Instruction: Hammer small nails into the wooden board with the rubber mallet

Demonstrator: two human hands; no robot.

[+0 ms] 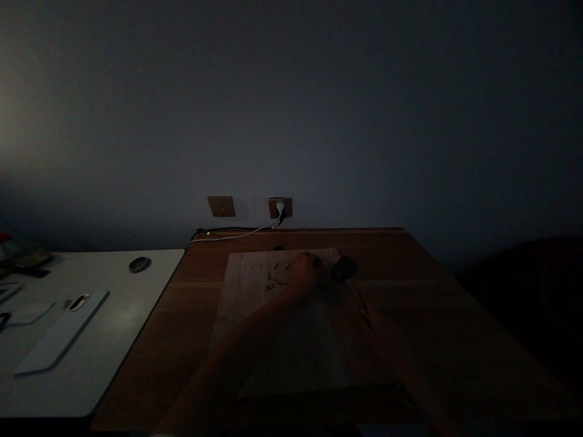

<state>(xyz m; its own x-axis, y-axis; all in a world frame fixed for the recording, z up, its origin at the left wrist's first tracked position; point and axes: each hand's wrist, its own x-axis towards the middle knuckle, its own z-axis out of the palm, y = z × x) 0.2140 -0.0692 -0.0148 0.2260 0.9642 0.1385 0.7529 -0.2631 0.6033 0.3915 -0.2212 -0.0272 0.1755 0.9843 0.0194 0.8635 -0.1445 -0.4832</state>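
A pale wooden board (282, 340) lies on the brown table in dim light. Near the board's far edge, my left hand (308, 273) is closed with its fingers pinched together; what they hold is hidden. My right hand (376, 318) is wrapped round the handle of a mallet, whose dark head (345, 268) is just right of my left hand, over the board's far right corner. Two small metal screws (276, 266) stand upright left of my left hand, in line with tiny dark marks. Several loose screws (276, 283) lie closer to me on the board.
The brown wooden table (428, 321) meets the wall. A plug with white and black cables sits in a wall socket (280, 207), beside a second plate (221, 206). On the white table (118, 315) at left are a white box-like item (64, 334) and a dark round item (139, 264).
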